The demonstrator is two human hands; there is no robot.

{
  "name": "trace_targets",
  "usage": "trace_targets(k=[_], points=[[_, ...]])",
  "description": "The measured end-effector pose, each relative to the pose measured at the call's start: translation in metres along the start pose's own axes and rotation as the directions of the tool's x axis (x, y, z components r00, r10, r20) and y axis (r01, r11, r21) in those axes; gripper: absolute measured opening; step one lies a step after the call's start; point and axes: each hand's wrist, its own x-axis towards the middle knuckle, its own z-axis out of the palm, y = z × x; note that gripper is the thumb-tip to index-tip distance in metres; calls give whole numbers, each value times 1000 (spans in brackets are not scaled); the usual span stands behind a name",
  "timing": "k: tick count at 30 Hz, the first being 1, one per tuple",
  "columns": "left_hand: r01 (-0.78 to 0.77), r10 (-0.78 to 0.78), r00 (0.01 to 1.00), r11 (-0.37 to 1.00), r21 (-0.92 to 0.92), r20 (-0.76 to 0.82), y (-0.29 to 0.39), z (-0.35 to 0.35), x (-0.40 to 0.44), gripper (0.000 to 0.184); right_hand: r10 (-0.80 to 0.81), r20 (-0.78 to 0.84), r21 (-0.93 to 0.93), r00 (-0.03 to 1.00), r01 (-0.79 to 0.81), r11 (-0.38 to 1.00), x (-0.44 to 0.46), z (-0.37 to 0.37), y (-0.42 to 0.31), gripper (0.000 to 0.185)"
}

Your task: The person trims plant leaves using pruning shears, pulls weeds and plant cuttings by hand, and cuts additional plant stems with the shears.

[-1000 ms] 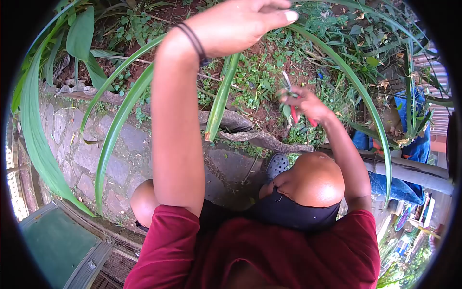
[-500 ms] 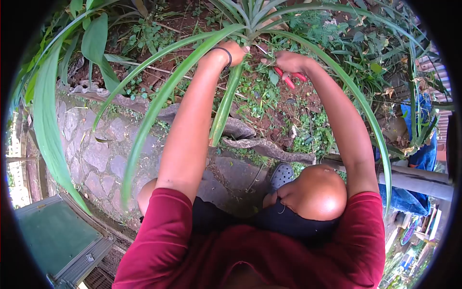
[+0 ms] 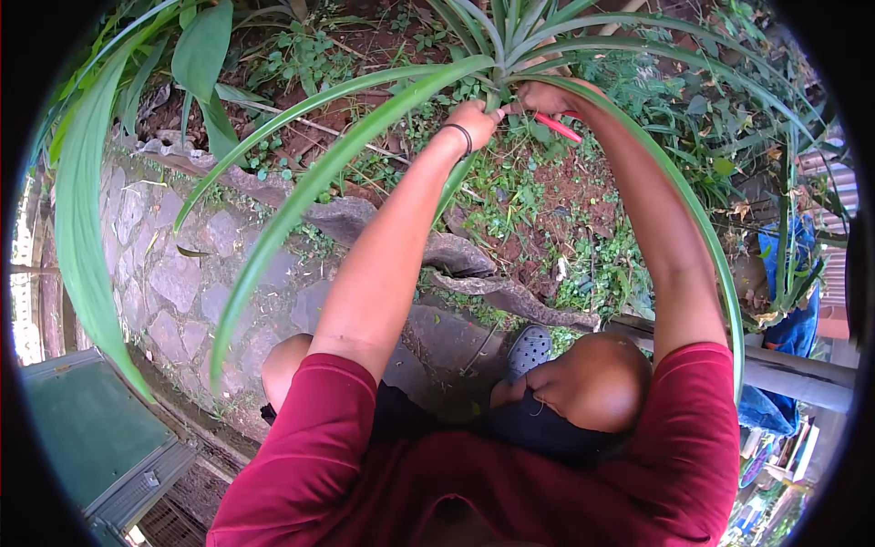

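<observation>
A spiky plant with long strap-like leaves, like a pineapple plant (image 3: 499,64), grows at the top of the view. Close under its base, my left hand (image 3: 472,123) is closed around a long green leaf (image 3: 456,182), which runs down partly behind my forearm. My right hand (image 3: 542,97) is beside it at the plant's base, holding red-handled pruning shears (image 3: 558,128). Their blades are hidden among hand and leaves. An arching leaf crosses in front of part of the right hand and wrist.
Small weeds and reddish soil (image 3: 538,210) surround the plant. A wavy stone edging (image 3: 492,290) separates the bed from a stone-paved path (image 3: 182,273). My knee (image 3: 602,378) and grey clog (image 3: 530,351) are close below. Broad leaves (image 3: 87,219) hang at left.
My right hand with the shears has moved in toward the plant's base, nearer my left hand. The held leaf now lies mostly behind my left forearm. The view has shifted slightly.
</observation>
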Motion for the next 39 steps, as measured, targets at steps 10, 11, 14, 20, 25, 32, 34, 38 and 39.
trace_targets(k=[10, 11, 14, 20, 25, 32, 34, 38, 39], points=[[49, -31, 996, 974, -220, 84, -9, -9, -10, 25, -48, 21, -11, 999, 48, 999, 10, 5, 5, 52], [62, -37, 994, 962, -266, 99, -9, -9, -12, 22, -2, 73, 35, 997, -1, 999, 12, 10, 7, 53], [25, -7, 997, 970, -241, 72, -8, -10, -12, 20, -65, 43, -12, 997, 65, 998, 17, 15, 17, 61], [-35, 38, 999, 987, -159, 12, -13, -15, -13, 26, -110, -66, 62, 992, 114, 992, 7, 24, 9, 69], [146, -62, 966, 932, -332, 252, -3, -18, -14, 31, -30, -113, 207, 993, 53, 977, 13, 37, 27, 67], [138, -80, 966, 964, -227, 247, 9, -17, 7, 50, 101, 174, 323, 979, -154, 934, -29, 10, 3, 80], [138, -78, 973, 952, -274, 219, 16, -14, 6, 49, -21, 133, 355, 991, -27, 935, -31, 13, 15, 70], [136, -63, 957, 960, -246, 282, 10, -19, 5, 46, 133, 324, 187, 936, -202, 961, -16, 19, 39, 55], [119, -59, 969, 962, -245, 240, 9, -20, 5, 44, 139, 328, 181, 934, -207, 962, -30, 17, 32, 55]])
